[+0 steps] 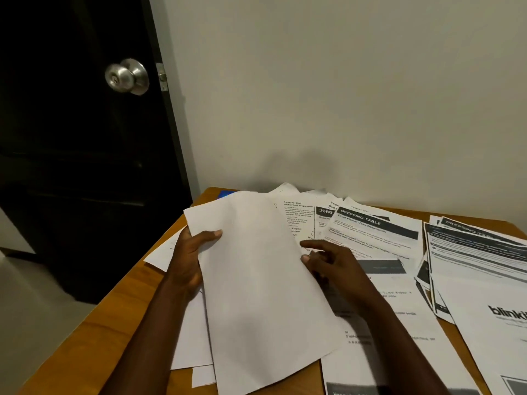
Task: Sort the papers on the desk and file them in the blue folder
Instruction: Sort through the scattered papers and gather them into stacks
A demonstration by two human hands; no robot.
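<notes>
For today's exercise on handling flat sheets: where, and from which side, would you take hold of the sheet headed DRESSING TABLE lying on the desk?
Probably its far right corner, pinched from the right. The DRESSING TABLE sheet lies flat on top of the fanned papers, and that corner is uncovered, while the right hand is over its near left part.

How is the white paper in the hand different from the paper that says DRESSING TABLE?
The held sheet shows a plain blank face; the DRESSING TABLE sheet has printed text and a dark banner. The left hand grips the held sheet by its edge, while the DRESSING TABLE sheet lies among other papers on the desk. Both are white paper.
</notes>
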